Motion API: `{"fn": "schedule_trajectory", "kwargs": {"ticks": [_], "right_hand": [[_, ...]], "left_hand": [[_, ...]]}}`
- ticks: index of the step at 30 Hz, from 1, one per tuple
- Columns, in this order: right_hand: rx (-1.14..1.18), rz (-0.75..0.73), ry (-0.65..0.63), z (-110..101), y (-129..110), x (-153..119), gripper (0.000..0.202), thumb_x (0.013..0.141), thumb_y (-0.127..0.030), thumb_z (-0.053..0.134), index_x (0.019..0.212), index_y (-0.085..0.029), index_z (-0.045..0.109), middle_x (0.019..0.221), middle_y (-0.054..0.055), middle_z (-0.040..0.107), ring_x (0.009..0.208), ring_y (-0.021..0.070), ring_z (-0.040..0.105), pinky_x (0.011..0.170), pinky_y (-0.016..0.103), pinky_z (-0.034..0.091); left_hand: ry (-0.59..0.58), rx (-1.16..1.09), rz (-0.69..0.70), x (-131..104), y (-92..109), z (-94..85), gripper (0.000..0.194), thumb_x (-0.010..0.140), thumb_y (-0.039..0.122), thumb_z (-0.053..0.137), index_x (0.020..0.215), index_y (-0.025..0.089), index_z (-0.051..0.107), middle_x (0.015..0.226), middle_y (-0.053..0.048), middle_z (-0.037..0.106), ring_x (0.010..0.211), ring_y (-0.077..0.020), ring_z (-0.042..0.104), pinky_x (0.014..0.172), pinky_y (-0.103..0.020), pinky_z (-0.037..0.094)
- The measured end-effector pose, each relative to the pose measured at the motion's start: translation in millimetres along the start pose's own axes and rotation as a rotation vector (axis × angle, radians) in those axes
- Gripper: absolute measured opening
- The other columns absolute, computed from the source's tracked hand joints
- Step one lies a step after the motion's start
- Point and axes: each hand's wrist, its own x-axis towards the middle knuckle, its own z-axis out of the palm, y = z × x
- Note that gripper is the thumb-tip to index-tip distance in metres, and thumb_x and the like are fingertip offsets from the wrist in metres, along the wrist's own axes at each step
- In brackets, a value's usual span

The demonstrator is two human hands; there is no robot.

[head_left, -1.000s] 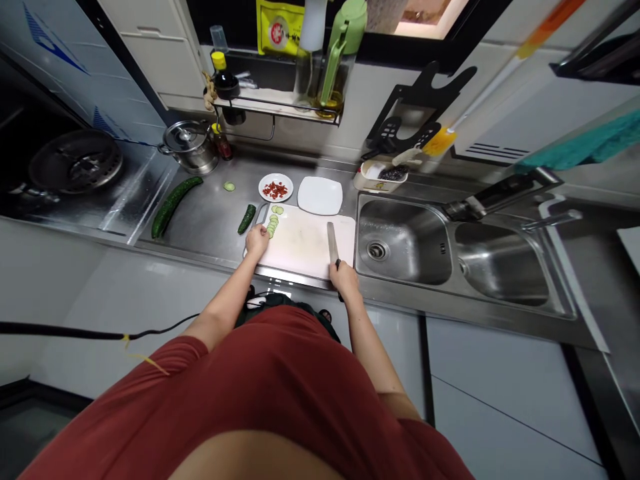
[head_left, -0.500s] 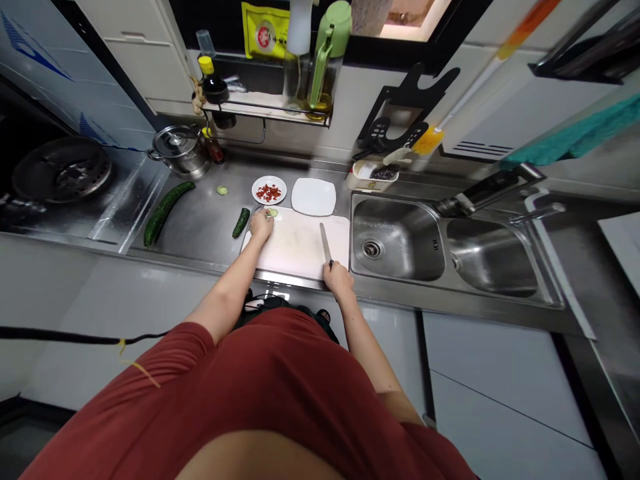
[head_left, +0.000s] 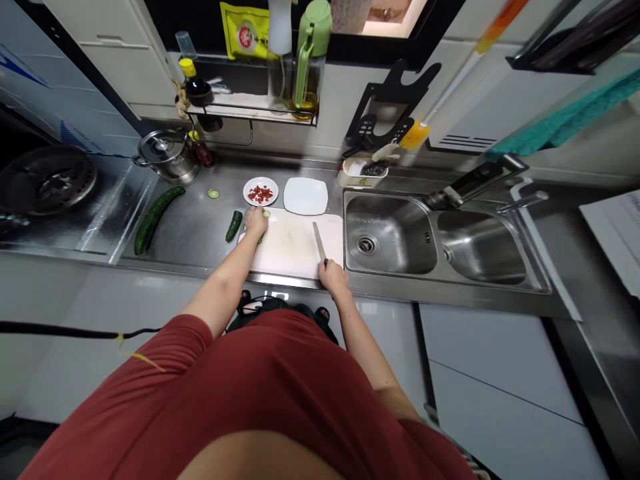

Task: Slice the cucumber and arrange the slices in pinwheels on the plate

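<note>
My left hand (head_left: pixel 256 222) is closed over pale-green cucumber (head_left: pixel 267 214) at the upper left of the white cutting board (head_left: pixel 295 257). Its fingers hide most of that piece, and a bit of green also shows below the palm. Wrapped round the black handle of a knife (head_left: pixel 319 239), my right hand (head_left: pixel 333 275) rests by the board's front right edge. The blade lies low over the board, pointing away from me. Just left of the board is a cut length of cucumber (head_left: pixel 233 226). Farther left lie a long whole cucumber (head_left: pixel 156 219) and a small cut end (head_left: pixel 213 194).
Behind the board stand a white plate of chopped red pieces (head_left: pixel 261 192) and a bare square plate (head_left: pixel 305 195). A double sink (head_left: pixel 393 230) is on the right. At left are a lidded pot (head_left: pixel 170 157) and a wok (head_left: pixel 47 180). A bottle shelf (head_left: pixel 250 113) hangs above.
The view has shifted slightly right. My left hand has moved a little over the cucumber, covering more of it; green now shows below the palm. The right hand keeps the knife nearly in place.
</note>
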Motion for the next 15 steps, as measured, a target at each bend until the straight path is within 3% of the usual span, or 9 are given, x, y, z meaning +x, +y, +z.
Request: {"fn": "schedule_trajectory", "kwargs": {"ticks": [7, 15], "right_hand": [[-0.003, -0.015, 0.006, -0.8, -0.5, 0.9, 0.045, 0.097, -0.043, 0.033, 0.114, -0.013, 0.062, 0.109, 0.019, 0.067, 0.105, 0.0287, 0.063, 0.086, 0.039, 0.047], [-0.013, -0.018, -0.007, -2.9, -1.1, 1.5, 0.044, 0.097, -0.042, 0.033, 0.114, -0.013, 0.062, 0.110, 0.018, 0.067, 0.105, 0.0280, 0.063, 0.087, 0.037, 0.046]], "left_hand": [[-0.006, -0.004, -0.014, -1.3, 1.2, -2.5, 0.024, 0.085, 0.019, 0.053, 0.108, 0.022, 0.059, 0.111, -0.011, 0.063, 0.104, -0.0251, 0.057, 0.085, -0.034, 0.041], [0.036, -0.112, -0.027, -3.8, 0.7, -1.7, 0.011, 0.083, 0.029, 0.060, 0.091, 0.022, 0.062, 0.101, -0.008, 0.067, 0.094, -0.0229, 0.060, 0.081, -0.032, 0.042]]}}
